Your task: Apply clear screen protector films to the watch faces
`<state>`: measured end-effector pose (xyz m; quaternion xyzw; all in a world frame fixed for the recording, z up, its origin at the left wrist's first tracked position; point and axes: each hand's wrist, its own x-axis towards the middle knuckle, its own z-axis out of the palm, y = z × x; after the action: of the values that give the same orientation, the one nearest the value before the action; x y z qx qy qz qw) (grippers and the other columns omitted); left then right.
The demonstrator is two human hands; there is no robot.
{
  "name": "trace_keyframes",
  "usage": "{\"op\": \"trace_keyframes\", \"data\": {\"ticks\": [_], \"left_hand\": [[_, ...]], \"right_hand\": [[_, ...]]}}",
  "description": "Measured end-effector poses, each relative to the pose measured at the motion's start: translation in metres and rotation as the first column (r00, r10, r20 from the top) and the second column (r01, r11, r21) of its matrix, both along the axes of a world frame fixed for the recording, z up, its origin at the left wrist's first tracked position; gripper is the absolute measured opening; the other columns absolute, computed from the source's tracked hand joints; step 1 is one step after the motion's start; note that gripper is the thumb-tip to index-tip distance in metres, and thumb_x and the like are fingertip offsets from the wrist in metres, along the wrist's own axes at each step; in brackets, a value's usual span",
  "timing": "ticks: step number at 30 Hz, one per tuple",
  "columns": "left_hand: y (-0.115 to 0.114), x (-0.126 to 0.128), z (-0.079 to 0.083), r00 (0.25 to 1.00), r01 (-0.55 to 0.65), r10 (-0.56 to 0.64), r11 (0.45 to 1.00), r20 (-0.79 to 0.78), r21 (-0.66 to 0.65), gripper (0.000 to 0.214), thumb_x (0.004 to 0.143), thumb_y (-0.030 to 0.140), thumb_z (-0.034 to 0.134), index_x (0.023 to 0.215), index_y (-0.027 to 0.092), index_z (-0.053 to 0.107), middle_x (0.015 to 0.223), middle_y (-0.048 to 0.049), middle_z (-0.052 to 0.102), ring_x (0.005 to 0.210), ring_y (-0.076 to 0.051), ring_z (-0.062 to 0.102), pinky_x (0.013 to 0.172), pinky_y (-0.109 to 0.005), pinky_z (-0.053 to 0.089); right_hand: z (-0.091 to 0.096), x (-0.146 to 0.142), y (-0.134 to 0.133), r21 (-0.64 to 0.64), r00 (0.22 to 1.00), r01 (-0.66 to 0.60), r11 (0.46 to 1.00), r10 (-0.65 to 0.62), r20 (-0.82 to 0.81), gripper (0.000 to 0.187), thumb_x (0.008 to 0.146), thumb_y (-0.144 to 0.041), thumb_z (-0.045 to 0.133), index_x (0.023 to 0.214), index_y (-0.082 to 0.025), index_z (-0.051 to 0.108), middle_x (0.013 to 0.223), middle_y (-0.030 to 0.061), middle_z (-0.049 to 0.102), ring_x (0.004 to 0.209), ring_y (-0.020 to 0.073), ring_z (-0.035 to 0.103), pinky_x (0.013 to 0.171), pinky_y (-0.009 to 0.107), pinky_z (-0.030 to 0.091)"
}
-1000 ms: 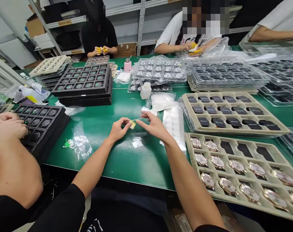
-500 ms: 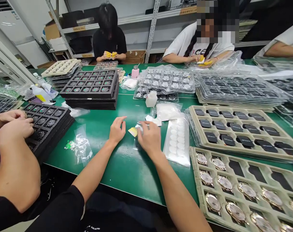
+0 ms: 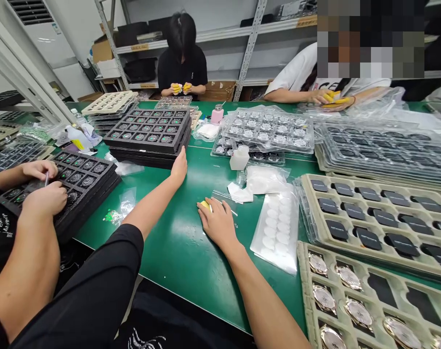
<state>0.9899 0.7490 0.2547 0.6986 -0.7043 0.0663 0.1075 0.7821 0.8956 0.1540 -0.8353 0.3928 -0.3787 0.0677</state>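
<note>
A small yellow tab [image 3: 205, 204] lies on the green desk [image 3: 177, 257], touching the fingertips of the right hand [image 3: 218, 225], which rests palm down and open over a clear plastic sleeve [image 3: 226, 196]. The left hand [image 3: 179, 166], fingers straight and gripping nothing, touches the front edge of a stack of black trays [image 3: 151, 133]. A sheet of white pads [image 3: 276, 228] lies just beside the right hand.

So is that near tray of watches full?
Partly full: the near tray holds gold-rimmed watches at its left, but several right cells show bare dark bottoms.
</note>
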Motion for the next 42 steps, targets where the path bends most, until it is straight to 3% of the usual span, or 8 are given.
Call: {"op": "trace_keyframes", "data": {"ticks": [4,7,10,15,27,32,39,42], "left_hand": [[0.01,0.011,-0.005,0.999,-0.04,0.041,0.999,0.002,-0.029,0.061,0.088,0.029,0.049,0.147,0.016,0.055,0.153,-0.0148,0.05,0.16,-0.025,0.015,0.13,-0.058,0.008],[0.006,0.012,-0.001,0.999,-0.049,0.049,0.998,0.014,-0.04,0.059,0.089,0.03,0.047,0.145,0.014,0.058,0.15,-0.0171,0.054,0.159,-0.03,0.018,0.128,-0.063,0.008],[-0.007,0.011,0.005,0.999,-0.017,0.018,0.999,0.031,-0.035,0.053,0.091,0.03,0.047,0.139,0.015,0.064,0.147,-0.0176,0.056,0.157,-0.033,0.023,0.126,-0.066,0.009],[-0.033,0.011,0.006,1.0,0.012,-0.011,0.999,0.027,-0.05,0.055,0.091,0.028,0.045,0.143,0.015,0.06,0.159,-0.0135,0.044,0.161,-0.025,0.011,0.13,-0.06,0.004],[-0.093,0.016,0.005,0.99,-0.055,0.032,0.984,-0.138,-0.167,0.065,0.095,0.053,0.051,0.155,0.03,0.043,0.159,-0.0051,0.043,0.161,-0.024,0.006,0.129,-0.068,0.009],[-0.108,0.028,0.003,0.981,-0.037,-0.004,0.978,-0.194,-0.205,0.065,0.095,0.044,0.051,0.157,0.025,0.04,0.162,-0.0073,0.038,0.161,-0.026,0.004,0.127,-0.07,0.016],[-0.119,0.04,-0.003,0.99,-0.057,0.018,0.96,-0.142,-0.275,0.06,0.098,0.022,0.035,0.156,0.007,0.036,0.165,-0.015,0.031,0.161,-0.015,-0.004,0.131,-0.058,-0.001],[-0.119,0.042,-0.002,0.994,-0.075,0.05,0.96,-0.098,-0.271,0.059,0.097,0.024,0.04,0.155,0.013,0.04,0.165,-0.0121,0.033,0.161,-0.016,-0.004,0.13,-0.06,-0.003]], "right_hand": [[-0.004,-0.005,0.005,0.005,1.0,-0.009,1.0,0.009,0.013,0.031,0.104,-0.027,0.05,0.126,-0.025,0.071,0.135,0.0128,0.066,0.131,0.031,0.057,0.114,0.054,0.034],[-0.004,-0.005,0.006,0.004,1.0,-0.01,1.0,0.01,-0.002,0.031,0.104,-0.026,0.05,0.126,-0.025,0.071,0.135,0.0128,0.067,0.13,0.0312,0.058,0.113,0.054,0.034],[-0.001,-0.001,0.004,-0.016,1.0,0.007,1.0,-0.007,-0.024,0.031,0.103,-0.024,0.05,0.125,-0.023,0.072,0.132,0.0138,0.068,0.128,0.0321,0.059,0.112,0.053,0.035],[0.002,0.003,0.001,-0.05,0.999,0.021,0.999,-0.023,-0.023,0.029,0.102,-0.023,0.051,0.12,-0.022,0.073,0.129,0.0135,0.069,0.124,0.0312,0.061,0.11,0.05,0.038],[0.0,-0.002,0.003,-0.037,1.0,0.0,0.999,-0.001,-0.011,0.029,0.102,-0.023,0.052,0.124,-0.022,0.071,0.133,0.0118,0.067,0.128,0.0311,0.06,0.112,0.05,0.04],[-0.001,-0.005,0.004,-0.004,1.0,-0.013,1.0,0.013,0.001,0.031,0.103,-0.023,0.051,0.127,-0.024,0.07,0.135,0.0107,0.066,0.131,0.0301,0.058,0.114,0.051,0.038],[0.002,-0.01,0.007,0.029,1.0,-0.026,0.999,0.026,-0.002,0.031,0.103,-0.024,0.051,0.128,-0.025,0.07,0.139,0.0099,0.065,0.133,0.0298,0.057,0.116,0.051,0.037],[0.004,-0.012,0.009,0.041,1.0,-0.029,0.999,0.029,0.002,0.031,0.102,-0.024,0.052,0.129,-0.025,0.069,0.138,0.0101,0.065,0.133,0.03,0.056,0.116,0.051,0.037]]}}
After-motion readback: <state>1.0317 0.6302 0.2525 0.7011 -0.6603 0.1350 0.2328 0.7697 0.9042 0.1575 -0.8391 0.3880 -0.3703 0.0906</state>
